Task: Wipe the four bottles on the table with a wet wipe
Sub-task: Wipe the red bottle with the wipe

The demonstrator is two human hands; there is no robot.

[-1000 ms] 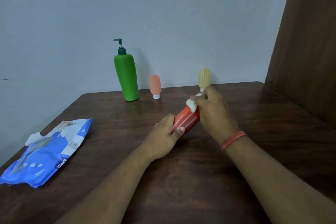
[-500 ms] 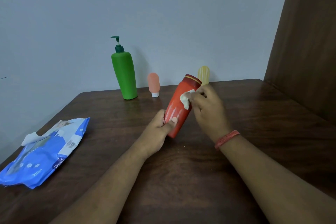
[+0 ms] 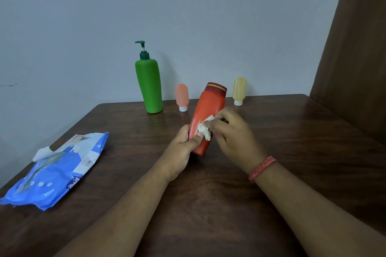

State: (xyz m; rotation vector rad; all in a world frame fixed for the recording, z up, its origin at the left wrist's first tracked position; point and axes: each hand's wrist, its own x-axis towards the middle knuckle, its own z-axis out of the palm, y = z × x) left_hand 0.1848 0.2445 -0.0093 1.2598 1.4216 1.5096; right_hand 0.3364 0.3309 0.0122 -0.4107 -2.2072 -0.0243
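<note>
Nearest us, two forearms reach up from the bottom of the frame over the dark tabletop (image 3: pixel 292 131). At lower left the blue wipes pack (image 3: pixel 56 170) lies flat, one wipe poking out of its opening. Centre frame now: the left hand (image 3: pixel 183 148) grips the red bottle (image 3: pixel 206 119) low on its body, fingers curled round it, the base near or on the wood, hard to say which, and the top leaning away to the right. The right hand (image 3: pixel 231 131) pinches the wet wipe (image 3: pixel 205 129) against the bottle's side. A second ago that bottle lay almost flat with the wipe up at its cap; since then it has been raised and the wipe has slid down the body to just above the left thumb. By my reckoning this bottle is nearly covered. Further back, near the wall, the green pump bottle (image 3: pixel 149 85), the small pink bottle (image 3: pixel 182 97) and the small yellow bottle (image 3: pixel 239 91) stand upright.
</note>
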